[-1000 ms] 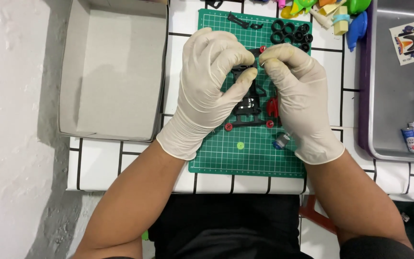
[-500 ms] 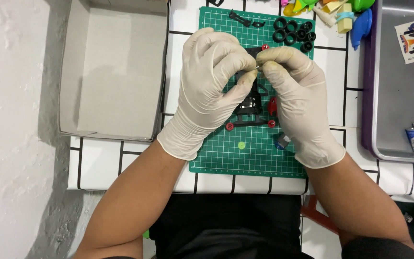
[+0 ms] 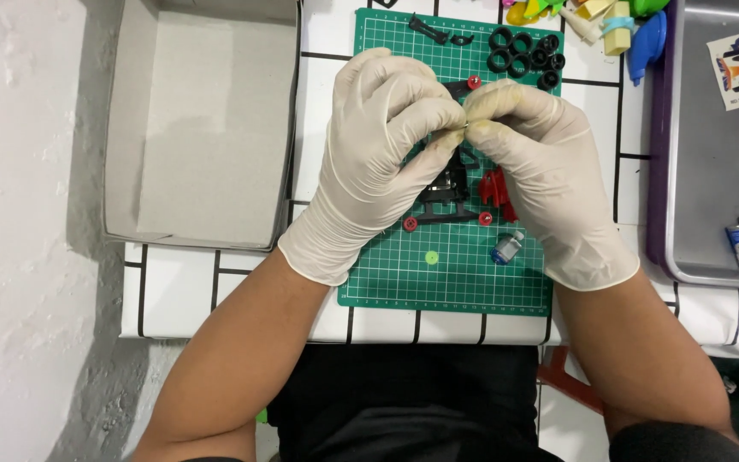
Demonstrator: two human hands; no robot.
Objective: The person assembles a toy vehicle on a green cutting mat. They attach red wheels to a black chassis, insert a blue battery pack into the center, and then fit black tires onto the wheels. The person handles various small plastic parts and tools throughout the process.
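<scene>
Both my hands wear white gloves and meet over a green cutting mat (image 3: 387, 274). My left hand (image 3: 378, 154) and my right hand (image 3: 540, 180) pinch a small part together at their fingertips, above a black toy car chassis (image 3: 446, 201) with small red rollers at its corners. What the fingertips hold is too small to tell. A red piece (image 3: 493, 186) lies by my right palm. A small silver and blue motor (image 3: 506, 248) and a green dot-like part (image 3: 431, 257) rest on the mat below.
An open grey cardboard box (image 3: 207, 128) stands at the left. Several black tyres (image 3: 523, 50) and black parts lie at the mat's top. Coloured plastic pieces (image 3: 617, 17) sit top right. A metal tray (image 3: 703, 171) at right holds a sticker sheet, a blue-handled tool and small batteries.
My hands have stayed over the chassis with the fingertips pinched together; they shifted only slightly as the view moved a little.
</scene>
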